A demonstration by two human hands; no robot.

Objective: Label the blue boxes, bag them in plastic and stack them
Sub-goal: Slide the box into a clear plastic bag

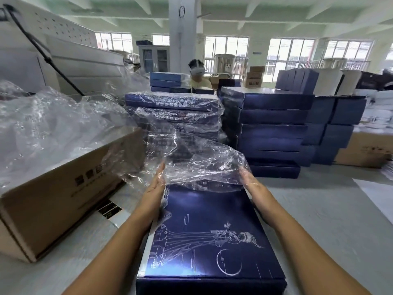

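A flat blue box (209,237) with white line drawings lies on the table right in front of me. A clear plastic bag (197,160) covers its far end, its mouth open toward me. My left hand (156,186) lies with straight fingers along the box's left side at the bag's edge. My right hand (252,184) is on the box's right side, its fingers inside the plastic. Behind stands a stack of bagged blue boxes (178,111), and right of it a stack of bare blue boxes (272,126).
An open cardboard carton (55,192) full of clear plastic bags (49,122) stands at my left. More blue boxes (336,128) and brown cartons (365,152) stand at the right. A person (198,76) sits behind the stacks. A grey machine (63,60) is at far left.
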